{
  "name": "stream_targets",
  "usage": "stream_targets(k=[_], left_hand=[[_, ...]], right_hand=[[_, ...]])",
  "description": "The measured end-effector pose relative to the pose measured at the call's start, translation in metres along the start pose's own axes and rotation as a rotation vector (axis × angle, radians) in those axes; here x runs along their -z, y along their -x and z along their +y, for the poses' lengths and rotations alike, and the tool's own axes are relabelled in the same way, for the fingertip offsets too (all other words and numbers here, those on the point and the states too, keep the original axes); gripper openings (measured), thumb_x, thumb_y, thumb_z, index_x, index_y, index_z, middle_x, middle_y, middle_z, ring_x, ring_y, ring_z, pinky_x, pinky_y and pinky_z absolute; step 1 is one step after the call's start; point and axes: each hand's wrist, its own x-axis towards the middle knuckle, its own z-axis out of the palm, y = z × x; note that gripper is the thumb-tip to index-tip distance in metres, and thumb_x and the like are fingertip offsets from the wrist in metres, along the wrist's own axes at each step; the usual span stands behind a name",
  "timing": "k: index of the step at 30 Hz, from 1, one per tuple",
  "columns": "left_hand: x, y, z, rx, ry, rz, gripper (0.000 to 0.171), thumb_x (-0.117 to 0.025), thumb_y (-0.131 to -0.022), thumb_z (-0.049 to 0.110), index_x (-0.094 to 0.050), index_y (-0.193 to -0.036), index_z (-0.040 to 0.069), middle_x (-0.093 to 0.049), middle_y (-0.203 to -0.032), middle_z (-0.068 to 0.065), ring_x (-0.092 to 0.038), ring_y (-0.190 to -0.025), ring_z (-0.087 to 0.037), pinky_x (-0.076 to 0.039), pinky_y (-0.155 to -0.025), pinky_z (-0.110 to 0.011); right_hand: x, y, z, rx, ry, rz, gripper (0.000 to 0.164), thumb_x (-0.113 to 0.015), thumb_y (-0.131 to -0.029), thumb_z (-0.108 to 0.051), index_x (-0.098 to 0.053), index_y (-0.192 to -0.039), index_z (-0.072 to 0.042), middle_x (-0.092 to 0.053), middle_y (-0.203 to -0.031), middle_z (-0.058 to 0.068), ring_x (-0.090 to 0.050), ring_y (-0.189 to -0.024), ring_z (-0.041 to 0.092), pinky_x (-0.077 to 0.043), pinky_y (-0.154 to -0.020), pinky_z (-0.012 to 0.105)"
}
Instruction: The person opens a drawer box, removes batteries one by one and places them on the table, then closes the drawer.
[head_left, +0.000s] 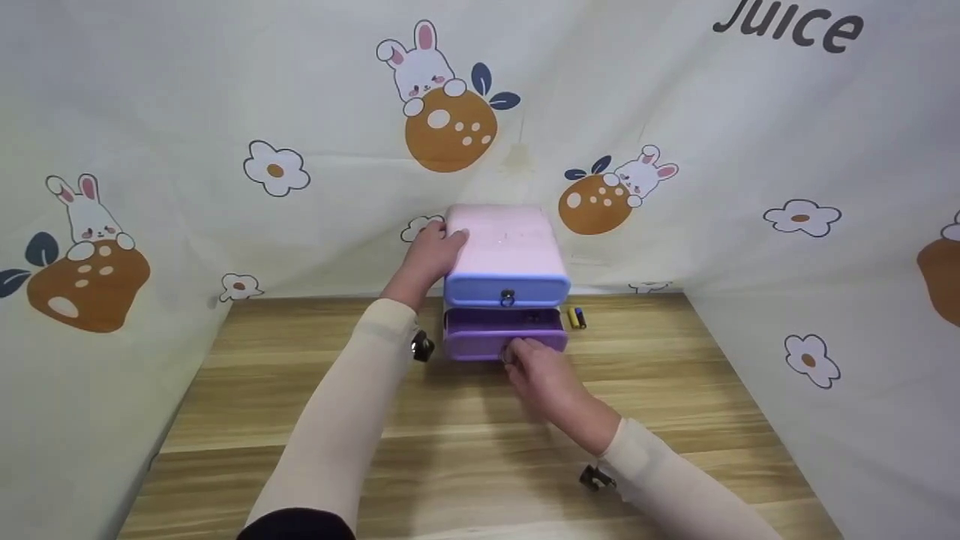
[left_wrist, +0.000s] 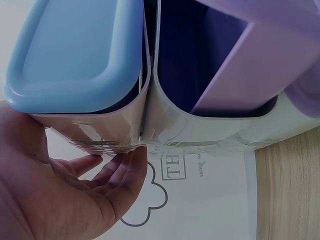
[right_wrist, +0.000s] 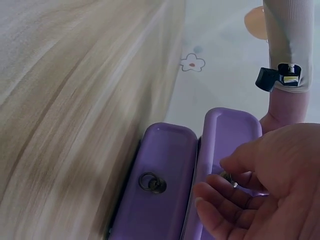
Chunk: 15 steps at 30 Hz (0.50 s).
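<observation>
A small drawer cabinet (head_left: 504, 240) with a pale pink top stands against the back wall. My left hand (head_left: 436, 251) grips its left upper edge, with the thumb on top; in the left wrist view that hand's fingers (left_wrist: 131, 182) bend against the side wall. The blue top drawer (head_left: 480, 290) is closed. Below it, a purple drawer (head_left: 469, 346) is pulled partly out, its inside dark. My right hand (head_left: 544, 379) pinches the metal ring pull (right_wrist: 228, 178) on that drawer's front. Another purple drawer (right_wrist: 162, 150) with its own ring pull (right_wrist: 148, 181) shows lower down in the right wrist view.
Two small batteries, one yellow (head_left: 574, 318) and one dark with a blue end (head_left: 580, 318), are on the wooden table (head_left: 300, 390) to the cabinet's right. Cloth printed with rabbits and flowers (head_left: 276, 169) hangs behind and at both sides.
</observation>
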Motion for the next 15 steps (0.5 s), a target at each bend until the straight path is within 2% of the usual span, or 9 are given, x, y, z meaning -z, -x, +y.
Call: stream_targets(k=[5,15], left_hand=[[0.0004,-0.0009,-0.0013,-0.001,0.001,-0.003,0.068,-0.053,-0.113,0.043,-0.045,-0.163,-0.003,-0.053,-0.162,-0.023,-0.049,-0.152,-0.038,-0.04,-0.125,-0.049],[-0.0015,-0.0043,-0.0038,0.008,-0.006,-0.009,0.07,-0.053,-0.112,0.044,-0.045,-0.163,-0.003,-0.051,-0.164,-0.023,-0.047,-0.153,-0.038,-0.039,-0.125,-0.049]], right_hand=[[0.001,0.0012,-0.0006,-0.006,-0.003,-0.015,0.01,-0.079,-0.098,-0.007,-0.07,-0.099,-0.013,-0.071,-0.089,0.001,-0.07,-0.077,0.023,-0.062,-0.07,0.04],[0.0015,0.0052,-0.0012,0.047,0.003,0.032,0.017,-0.082,-0.092,-0.004,-0.068,-0.096,-0.012,-0.07,-0.087,0.002,-0.069,-0.074,0.023,-0.06,-0.066,0.04]])
